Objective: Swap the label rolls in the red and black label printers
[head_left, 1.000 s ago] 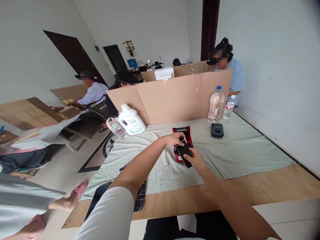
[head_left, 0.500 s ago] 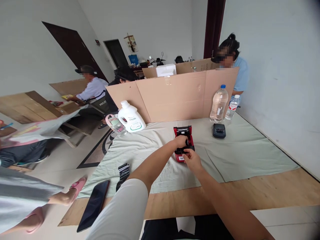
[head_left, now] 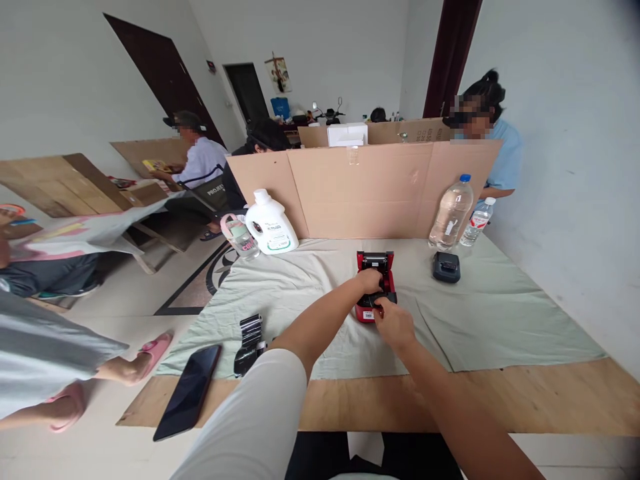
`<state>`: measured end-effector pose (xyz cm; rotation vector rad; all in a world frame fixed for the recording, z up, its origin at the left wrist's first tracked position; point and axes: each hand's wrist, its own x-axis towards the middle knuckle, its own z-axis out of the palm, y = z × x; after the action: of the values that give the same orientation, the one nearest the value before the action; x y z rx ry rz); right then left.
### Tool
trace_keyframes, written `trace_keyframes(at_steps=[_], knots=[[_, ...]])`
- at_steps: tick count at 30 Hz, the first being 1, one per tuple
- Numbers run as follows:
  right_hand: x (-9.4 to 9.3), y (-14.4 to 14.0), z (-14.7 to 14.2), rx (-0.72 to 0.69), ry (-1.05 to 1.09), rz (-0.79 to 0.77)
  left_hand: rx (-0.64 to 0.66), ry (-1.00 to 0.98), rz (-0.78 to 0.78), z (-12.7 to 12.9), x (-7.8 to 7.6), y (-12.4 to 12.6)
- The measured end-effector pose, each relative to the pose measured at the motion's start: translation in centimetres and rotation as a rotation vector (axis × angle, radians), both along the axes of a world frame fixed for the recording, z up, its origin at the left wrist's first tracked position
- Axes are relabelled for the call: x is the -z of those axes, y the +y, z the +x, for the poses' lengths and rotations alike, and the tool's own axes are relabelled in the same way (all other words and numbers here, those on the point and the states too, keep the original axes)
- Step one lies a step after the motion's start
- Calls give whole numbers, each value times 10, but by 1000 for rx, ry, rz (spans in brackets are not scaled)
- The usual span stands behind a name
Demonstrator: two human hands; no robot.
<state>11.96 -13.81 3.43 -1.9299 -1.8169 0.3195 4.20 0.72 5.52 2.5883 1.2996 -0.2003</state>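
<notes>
A small red and black label printer [head_left: 367, 313] stands on the cloth in front of me, its lid raised toward the back. My left hand [head_left: 370, 281] reaches into the printer's open body from the left, with its fingertips hidden inside. At the front right edge, my right hand [head_left: 395, 321] has thumb and forefinger pinched together by the black inner part; what lies between them is too small to make out. To the left, near my sleeve, lies a shiny black ribbon roll [head_left: 251, 330], partly unwound.
A phone [head_left: 187, 392] lies at the table's left front. Toward the back are a white jug [head_left: 273, 227], a pink-handled cup [head_left: 243, 240], a large water bottle [head_left: 451, 215], a smaller bottle [head_left: 479, 223] and a black box-shaped device [head_left: 447, 267]. A cardboard partition [head_left: 355, 193] stands behind; people sit beyond.
The camera view has shifted, so the scene sits further right. Both hands remain at the printer, with the right fingers slightly repositioned at its front edge. More of the ribbon roll shows.
</notes>
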Motion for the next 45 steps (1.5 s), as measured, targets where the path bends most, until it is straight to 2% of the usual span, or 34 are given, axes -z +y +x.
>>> trace_keyframes(at_steps=[3, 6, 9, 11, 14, 18, 25, 34, 41, 45], knots=[[3, 0, 1, -52, -135, 147, 69, -168, -11, -17, -18, -5], [7, 0, 1, -96, -192, 326, 89, -293, -53, -32, -46, -6], [12, 2, 1, -156, -166, 408, -31, -367, 132, -38, -68, 1], [14, 3, 1, -195, -150, 404, -57, -363, 263, -38, -71, 7], [14, 4, 1, -222, -156, 391, -9, -311, 253, -36, -61, 12], [10, 2, 4, -247, -197, 390, 2, -327, 220, -39, -46, 2], [8, -2, 5, -255, -243, 410, 62, -408, 199, -53, -36, -22], [5, -6, 4, -276, -215, 420, 114, -463, 187, -60, -11, -32], [7, -4, 7, -300, -191, 397, 160, -437, 181, -63, -3, -44], [7, 7, 20, -289, -155, 385, 130, -427, 224, -65, 0, -57]])
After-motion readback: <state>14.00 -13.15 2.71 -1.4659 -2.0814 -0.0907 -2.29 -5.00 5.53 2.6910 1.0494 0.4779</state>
